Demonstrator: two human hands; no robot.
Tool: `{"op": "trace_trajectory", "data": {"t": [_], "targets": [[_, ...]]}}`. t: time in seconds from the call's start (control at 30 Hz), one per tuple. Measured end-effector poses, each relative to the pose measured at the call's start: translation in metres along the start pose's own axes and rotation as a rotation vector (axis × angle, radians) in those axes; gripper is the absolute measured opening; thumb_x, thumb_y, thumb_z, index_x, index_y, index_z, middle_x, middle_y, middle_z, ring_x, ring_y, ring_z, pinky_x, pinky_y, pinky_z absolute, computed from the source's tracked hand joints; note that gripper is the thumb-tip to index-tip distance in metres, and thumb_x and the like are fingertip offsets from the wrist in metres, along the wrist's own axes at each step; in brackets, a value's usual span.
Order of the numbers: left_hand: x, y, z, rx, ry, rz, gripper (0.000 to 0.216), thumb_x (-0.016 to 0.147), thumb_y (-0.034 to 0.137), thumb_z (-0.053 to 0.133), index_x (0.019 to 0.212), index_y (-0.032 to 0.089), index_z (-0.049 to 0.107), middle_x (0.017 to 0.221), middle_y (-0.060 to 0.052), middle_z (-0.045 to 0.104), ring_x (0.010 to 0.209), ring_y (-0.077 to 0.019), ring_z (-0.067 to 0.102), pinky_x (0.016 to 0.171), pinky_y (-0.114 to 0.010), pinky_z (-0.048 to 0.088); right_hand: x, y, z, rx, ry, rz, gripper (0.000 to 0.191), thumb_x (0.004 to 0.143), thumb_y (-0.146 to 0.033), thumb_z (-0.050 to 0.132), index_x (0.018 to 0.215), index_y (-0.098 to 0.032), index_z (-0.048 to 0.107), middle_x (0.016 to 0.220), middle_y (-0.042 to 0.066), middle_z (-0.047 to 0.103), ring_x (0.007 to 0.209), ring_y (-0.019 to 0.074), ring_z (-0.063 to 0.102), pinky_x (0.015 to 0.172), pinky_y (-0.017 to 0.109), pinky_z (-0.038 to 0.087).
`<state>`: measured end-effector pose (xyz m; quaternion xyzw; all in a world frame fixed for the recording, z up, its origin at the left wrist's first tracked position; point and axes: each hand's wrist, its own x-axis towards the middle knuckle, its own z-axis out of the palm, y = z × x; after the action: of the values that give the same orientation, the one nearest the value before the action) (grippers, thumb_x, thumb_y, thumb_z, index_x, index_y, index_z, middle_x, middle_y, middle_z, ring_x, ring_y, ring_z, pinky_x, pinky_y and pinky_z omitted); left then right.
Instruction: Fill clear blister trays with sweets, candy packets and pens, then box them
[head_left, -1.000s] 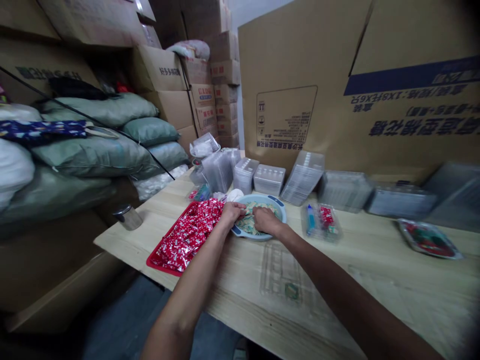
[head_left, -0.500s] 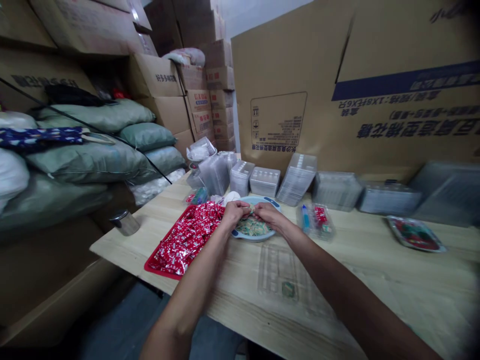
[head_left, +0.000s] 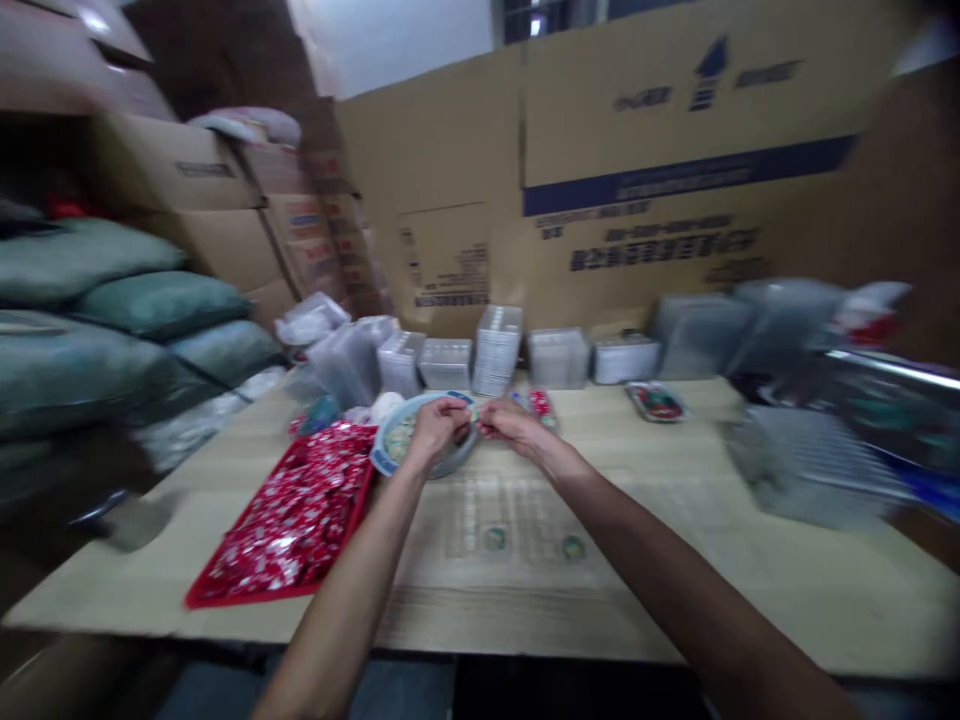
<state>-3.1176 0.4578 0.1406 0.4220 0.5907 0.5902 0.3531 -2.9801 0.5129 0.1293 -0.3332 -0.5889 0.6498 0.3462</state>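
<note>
My left hand (head_left: 436, 424) and my right hand (head_left: 508, 424) meet above the near rim of a round blue-rimmed dish (head_left: 390, 447) of greenish sachets. Both are closed in a pinch on a small item between them, too blurred to name. A clear plastic tray (head_left: 517, 520) with several compartments lies on the wooden table (head_left: 675, 560) in front of the hands, with two small green pieces in it. A red tray (head_left: 289, 520) heaped with red-and-white sachets sits to the left of the dish.
Stacks of clear plastic trays (head_left: 495, 350) line the back of the table before a big cardboard box (head_left: 637, 200). A filled pack (head_left: 656, 402) lies to the right. Grey-green sacks (head_left: 112, 300) and cartons pile up at the left. More clear trays (head_left: 817, 470) are at the right.
Both hands have lifted out of the dish and now pinch something between them above its rim. The camera has swung right and the picture is blurred.
</note>
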Motion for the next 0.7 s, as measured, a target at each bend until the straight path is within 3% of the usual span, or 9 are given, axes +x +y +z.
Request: {"op": "trace_trajectory", "data": {"t": [0.2, 0.37, 0.43, 0.57, 0.63, 0.7], "targets": [[-0.008, -0.006, 0.076, 0.032, -0.176, 0.026, 0.039, 0.048, 0.022, 0.092, 0.083, 0.014, 0.076, 0.070, 0.000, 0.070, 0.063, -0.0111, 0.059, 0.063, -0.022, 0.049, -0.046, 0.013, -0.063, 0.130, 0.186, -0.006, 0.019, 0.078, -0.009, 0.064, 0.063, -0.018, 0.054, 0.056, -0.005, 0.054, 0.055, 0.0078, 0.051, 0.057, 0.018, 0.043], [-0.030, -0.003, 0.147, 0.005, -0.351, -0.056, 0.031, 0.051, 0.020, 0.089, 0.076, 0.015, 0.073, 0.068, 0.000, 0.068, 0.061, -0.0106, 0.059, 0.063, -0.023, 0.051, -0.109, 0.033, -0.131, 0.166, 0.285, -0.070, 0.013, 0.083, -0.012, 0.059, 0.093, -0.019, 0.059, 0.067, -0.005, 0.063, 0.061, 0.0100, 0.057, 0.061, 0.020, 0.045], [-0.039, -0.004, 0.173, 0.007, -0.400, -0.095, 0.027, 0.053, 0.018, 0.086, 0.076, 0.015, 0.072, 0.068, 0.000, 0.067, 0.059, -0.0100, 0.058, 0.060, -0.022, 0.050, -0.146, 0.046, -0.168, -0.008, 0.363, -0.143, 0.023, 0.084, -0.015, 0.059, 0.106, -0.020, 0.061, 0.074, -0.004, 0.066, 0.069, 0.0125, 0.061, 0.067, 0.023, 0.047], [-0.059, -0.021, 0.229, 0.108, -0.602, -0.110, 0.021, 0.061, 0.011, 0.078, 0.082, 0.012, 0.073, 0.064, 0.000, 0.065, 0.055, -0.0091, 0.056, 0.056, -0.020, 0.046, -0.219, 0.078, -0.241, -0.567, 0.797, -0.149, 0.025, 0.089, -0.014, 0.047, 0.102, -0.018, 0.067, 0.090, 0.005, 0.072, 0.084, 0.0186, 0.065, 0.081, 0.029, 0.048], [-0.072, -0.036, 0.261, 0.179, -0.729, -0.070, 0.019, 0.066, 0.008, 0.074, 0.084, 0.011, 0.074, 0.063, 0.002, 0.064, 0.055, -0.0082, 0.054, 0.055, -0.019, 0.042, -0.246, 0.096, -0.262, -0.750, 0.870, -0.098, 0.029, 0.090, -0.013, 0.045, 0.104, -0.016, 0.069, 0.098, 0.008, 0.073, 0.091, 0.0210, 0.067, 0.087, 0.031, 0.048], [-0.085, -0.053, 0.293, 0.274, -0.825, -0.003, 0.018, 0.068, 0.006, 0.072, 0.085, 0.011, 0.075, 0.064, 0.002, 0.064, 0.057, -0.0085, 0.054, 0.056, -0.019, 0.040, -0.263, 0.113, -0.270, -0.872, 0.843, -0.050, 0.032, 0.090, -0.012, 0.043, 0.106, -0.015, 0.071, 0.104, 0.010, 0.074, 0.098, 0.0220, 0.067, 0.090, 0.031, 0.047]]}}
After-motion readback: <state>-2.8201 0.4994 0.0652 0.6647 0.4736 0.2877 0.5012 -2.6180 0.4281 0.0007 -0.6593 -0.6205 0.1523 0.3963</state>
